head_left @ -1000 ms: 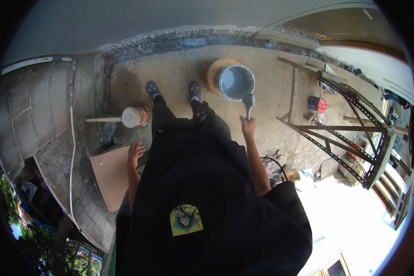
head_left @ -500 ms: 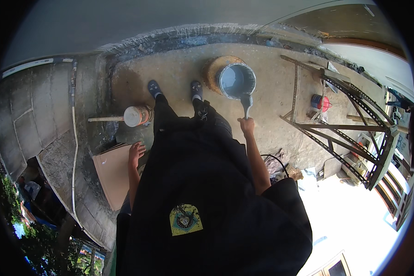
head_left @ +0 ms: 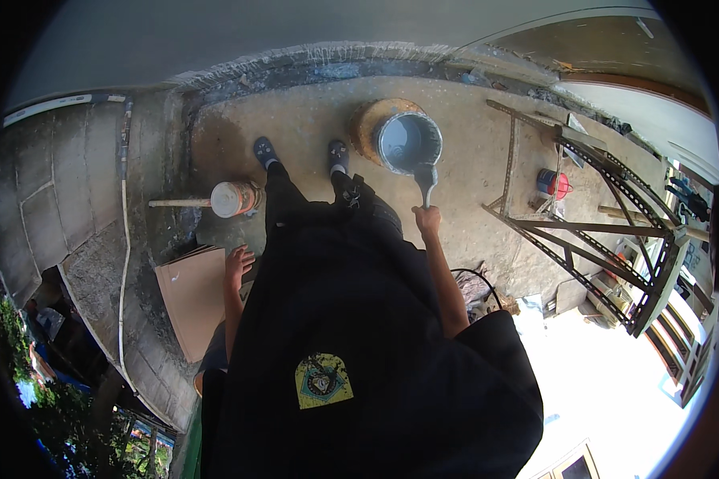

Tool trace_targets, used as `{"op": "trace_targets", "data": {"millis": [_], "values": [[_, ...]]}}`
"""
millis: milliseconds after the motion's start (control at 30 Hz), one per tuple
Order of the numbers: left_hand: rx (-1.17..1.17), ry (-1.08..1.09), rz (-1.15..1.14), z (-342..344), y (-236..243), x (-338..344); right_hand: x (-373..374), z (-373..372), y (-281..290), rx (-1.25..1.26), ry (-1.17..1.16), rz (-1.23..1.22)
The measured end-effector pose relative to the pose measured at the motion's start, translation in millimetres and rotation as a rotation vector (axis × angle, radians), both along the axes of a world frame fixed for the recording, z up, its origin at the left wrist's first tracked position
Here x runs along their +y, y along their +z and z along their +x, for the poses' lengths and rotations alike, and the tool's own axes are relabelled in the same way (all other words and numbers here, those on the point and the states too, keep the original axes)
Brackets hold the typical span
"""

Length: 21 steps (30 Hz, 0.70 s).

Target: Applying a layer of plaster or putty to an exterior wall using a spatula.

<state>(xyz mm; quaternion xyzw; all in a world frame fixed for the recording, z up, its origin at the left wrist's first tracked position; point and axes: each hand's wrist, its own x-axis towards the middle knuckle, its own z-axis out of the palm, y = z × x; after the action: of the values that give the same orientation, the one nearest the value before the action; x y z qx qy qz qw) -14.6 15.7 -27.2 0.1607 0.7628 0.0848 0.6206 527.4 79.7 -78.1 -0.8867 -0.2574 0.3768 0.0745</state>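
Observation:
My right hand (head_left: 427, 217) is closed round the narrow handle of a grey-coated, brush-like tool (head_left: 425, 177). Its broad head meets the near rim of a bucket (head_left: 385, 164) that has grey paint (head_left: 407, 142) inside. Whether the head dips below the rim cannot be made out. Behind the bucket, on its left, shows a rusty round drum (head_left: 366, 132). My left hand (head_left: 239, 262) hangs in the air at my left side with fingers apart and nothing in them. Below it lie tan flat boards (head_left: 192, 295).
A lidded can (head_left: 233, 199) with a pole (head_left: 180, 203) against it stands left of my feet. On the right is a metal truss frame (head_left: 591, 227), with a red and blue bucket (head_left: 553, 184) behind it. The grey wall (head_left: 295, 24) runs along the far side.
Small rings now show on the paint's surface. The view has shifted slightly; my right hand keeps its hold on the tool at the rim, and my left hand stays open.

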Motion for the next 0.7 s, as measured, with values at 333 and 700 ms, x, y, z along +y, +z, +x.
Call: {"op": "trace_targets", "data": {"millis": [333,700], "values": [[-0.013,0.076,0.007,-5.3,-5.0,0.1,0.5,-1.2,12.1,-0.005,0.037,0.064],[-0.022,0.108,-0.015,-7.6,-1.3,6.7,-0.6,-5.1,7.6,0.087,-0.041,0.034]]}}
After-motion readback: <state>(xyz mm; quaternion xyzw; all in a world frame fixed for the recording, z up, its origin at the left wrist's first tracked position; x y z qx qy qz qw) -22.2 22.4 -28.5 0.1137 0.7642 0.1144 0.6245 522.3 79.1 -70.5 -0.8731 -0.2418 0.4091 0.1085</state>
